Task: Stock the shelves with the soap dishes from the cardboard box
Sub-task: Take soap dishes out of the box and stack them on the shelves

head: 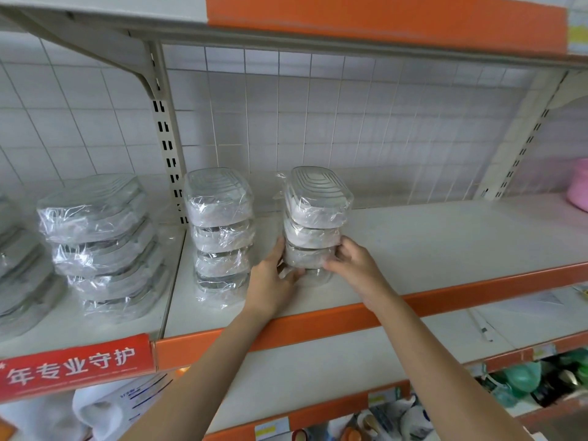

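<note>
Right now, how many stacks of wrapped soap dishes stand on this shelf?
4: one between both hands, one just left, one past the upright, one cut off at the left edge.

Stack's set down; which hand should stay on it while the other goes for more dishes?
Left, probably. The left hand cups the base of the wrapped soap-dish stack; the right hand pinches its open shelf side.

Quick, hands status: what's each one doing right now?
Left hand: gripping the left side of the soap dish stack near its base.
Right hand: gripping the same stack's right side.
</note>
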### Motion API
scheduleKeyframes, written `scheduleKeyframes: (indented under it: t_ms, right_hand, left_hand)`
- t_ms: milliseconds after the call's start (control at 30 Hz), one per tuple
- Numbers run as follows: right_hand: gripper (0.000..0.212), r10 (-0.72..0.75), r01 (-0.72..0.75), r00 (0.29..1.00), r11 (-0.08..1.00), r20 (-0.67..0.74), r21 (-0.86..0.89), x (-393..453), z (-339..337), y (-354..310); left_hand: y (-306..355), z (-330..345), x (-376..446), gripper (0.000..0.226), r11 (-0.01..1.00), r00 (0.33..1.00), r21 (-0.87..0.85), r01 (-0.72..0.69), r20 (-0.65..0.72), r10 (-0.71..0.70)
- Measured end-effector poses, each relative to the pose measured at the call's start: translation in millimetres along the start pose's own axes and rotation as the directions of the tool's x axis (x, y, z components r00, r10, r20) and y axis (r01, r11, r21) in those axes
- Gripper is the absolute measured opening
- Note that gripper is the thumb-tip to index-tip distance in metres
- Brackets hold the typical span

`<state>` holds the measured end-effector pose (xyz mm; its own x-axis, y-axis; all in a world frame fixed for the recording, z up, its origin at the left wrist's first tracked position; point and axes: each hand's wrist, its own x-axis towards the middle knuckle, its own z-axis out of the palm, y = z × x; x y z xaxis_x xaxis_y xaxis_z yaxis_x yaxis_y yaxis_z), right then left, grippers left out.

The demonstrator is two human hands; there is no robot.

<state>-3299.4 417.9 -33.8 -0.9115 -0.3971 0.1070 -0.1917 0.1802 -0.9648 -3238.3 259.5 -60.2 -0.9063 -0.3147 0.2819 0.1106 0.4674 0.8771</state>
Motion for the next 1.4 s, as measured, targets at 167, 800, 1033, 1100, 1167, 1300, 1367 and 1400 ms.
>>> scheduleKeyframes:
  t_ms: [167, 800, 1033, 1100, 1167, 1300, 1367, 1400]
  right_hand:
    - [0.047, -0.031, 0.031, 0.998, 1.000, 0.048, 0.002, 3, -3, 7]
    - [0.070, -0.124, 0.123, 0.992, 0.992, 0.040, 0.010, 13, -4, -17]
    - [0.041, -0.181, 0.177, 0.983, 0.980, 0.041, 0.094, 20, -13, -37]
    - [0.035, -0.196, 0.196, 0.981, 0.978, -0.008, 0.065, 25, -9, -39]
    - [0.036, -0.187, 0.189, 0.981, 0.981, -0.050, 0.043, 29, -6, -36]
    - [0.048, -0.169, 0.172, 0.984, 0.984, -0.046, 0.051, 26, -7, -34]
    - [0.054, -0.187, 0.183, 0.978, 0.982, -0.095, -0.041, 18, -7, -36]
    - [0.051, -0.225, 0.206, 0.962, 0.970, -0.154, -0.130, 12, -6, -36]
  left_hand:
    - [-1, 4, 5, 0.061, 0.999, 0.995, 0.052, 0.003, -0.103, 0.002]
    - [26, 4, 18, 0.046, 0.996, 0.983, 0.069, -0.048, -0.175, 0.060]
    - [46, -9, 26, 0.048, 0.986, 0.976, -0.024, -0.164, -0.151, 0.159]
    - [50, -10, 31, 0.044, 0.987, 0.969, 0.021, -0.159, -0.189, 0.160]
    - [48, -9, 36, 0.045, 0.991, 0.972, 0.029, -0.134, -0.192, 0.137]
    - [49, -12, 28, 0.052, 0.989, 0.982, 0.076, -0.128, -0.131, 0.137]
    - [54, -17, 10, 0.041, 0.984, 0.976, 0.069, -0.164, -0.131, 0.171]
    - [55, -21, -1, 0.037, 0.983, 0.973, 0.046, -0.177, -0.139, 0.182]
